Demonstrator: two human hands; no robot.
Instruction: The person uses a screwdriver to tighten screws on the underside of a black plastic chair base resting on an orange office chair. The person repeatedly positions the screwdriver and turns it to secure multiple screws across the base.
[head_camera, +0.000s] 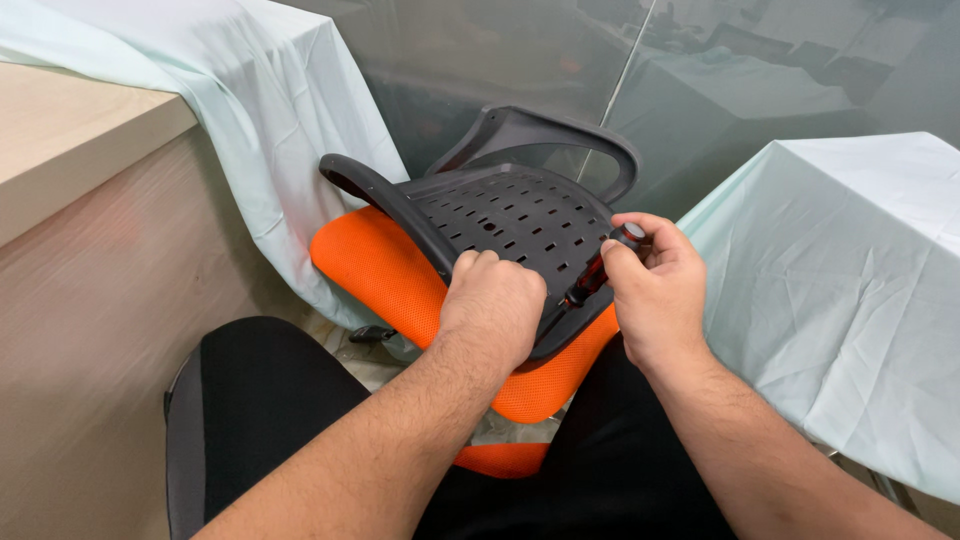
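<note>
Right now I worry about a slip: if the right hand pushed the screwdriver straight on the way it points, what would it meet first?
Probably the black perforated seat plate, where the screwdriver tip already seems to sit beside the left hand.

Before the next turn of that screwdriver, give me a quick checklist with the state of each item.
1. Right hand grips the screwdriver by its handle: ok.
2. Left hand braces the black perforated seat plate: ok.
3. Tip seated in a screw: cannot tell, it is hidden behind the left hand.
4. Orange seat cushion lies under the plate, resting on the lap: ok.
5. Armrest away from both hands: not ok, it runs right beside the left hand's fingers.
</note>
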